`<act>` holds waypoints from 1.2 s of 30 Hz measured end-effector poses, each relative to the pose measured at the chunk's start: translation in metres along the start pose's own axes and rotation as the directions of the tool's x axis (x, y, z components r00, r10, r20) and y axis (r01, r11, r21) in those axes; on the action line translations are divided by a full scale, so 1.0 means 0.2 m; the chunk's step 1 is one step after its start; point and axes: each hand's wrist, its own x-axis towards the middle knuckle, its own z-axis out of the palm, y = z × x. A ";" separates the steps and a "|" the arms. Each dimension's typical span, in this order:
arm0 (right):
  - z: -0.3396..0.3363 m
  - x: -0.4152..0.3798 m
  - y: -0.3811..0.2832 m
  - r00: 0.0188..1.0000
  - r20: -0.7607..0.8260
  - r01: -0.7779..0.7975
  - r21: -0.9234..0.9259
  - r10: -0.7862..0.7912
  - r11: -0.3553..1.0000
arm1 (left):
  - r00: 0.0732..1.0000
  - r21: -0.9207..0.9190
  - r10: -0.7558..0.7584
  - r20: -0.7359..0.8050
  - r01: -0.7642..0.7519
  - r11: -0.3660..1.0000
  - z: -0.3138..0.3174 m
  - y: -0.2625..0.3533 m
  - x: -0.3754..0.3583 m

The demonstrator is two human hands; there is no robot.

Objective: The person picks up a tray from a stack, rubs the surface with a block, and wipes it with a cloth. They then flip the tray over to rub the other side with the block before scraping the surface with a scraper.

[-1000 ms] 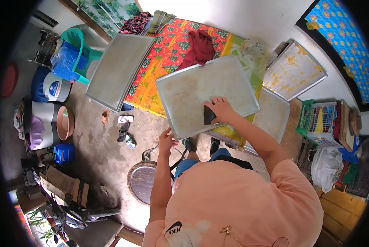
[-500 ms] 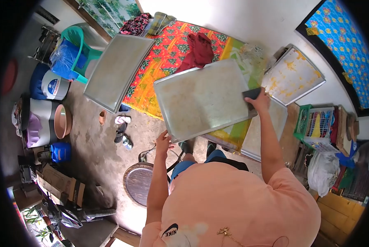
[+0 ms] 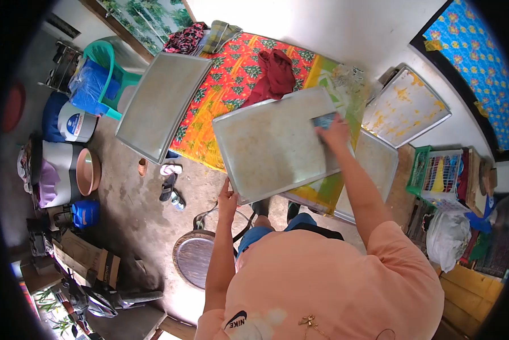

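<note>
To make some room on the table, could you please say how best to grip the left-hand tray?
I would grip the left-hand tray by its outer rim, coming from the floor side: it is wide and shallow, and that edge seems to overhang the table.

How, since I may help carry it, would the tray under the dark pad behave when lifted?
The tray is probably stiff: its broad face looks flat and its raised rim keeps straight edges. It may be light for its size, as it looks thin. It could tip if lifted only near the left hand, which is at one corner.
</note>
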 end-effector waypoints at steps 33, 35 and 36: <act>0.21 -0.14 -0.40 0.968 -0.068 0.243 0.037 -0.240 0.969 | 0.997 -0.015 -0.009 0.075 0.010 1.000 -0.05 -0.01 0.03; 0.25 -0.43 -0.55 0.894 0.137 0.417 0.092 -0.427 0.904 | 0.995 -0.024 -0.022 0.094 0.024 0.999 -0.05 -0.03 0.04; 0.27 -0.52 -0.60 0.838 0.235 0.469 0.152 -0.492 0.870 | 0.994 -0.023 -0.026 0.104 0.028 0.999 -0.06 -0.03 0.05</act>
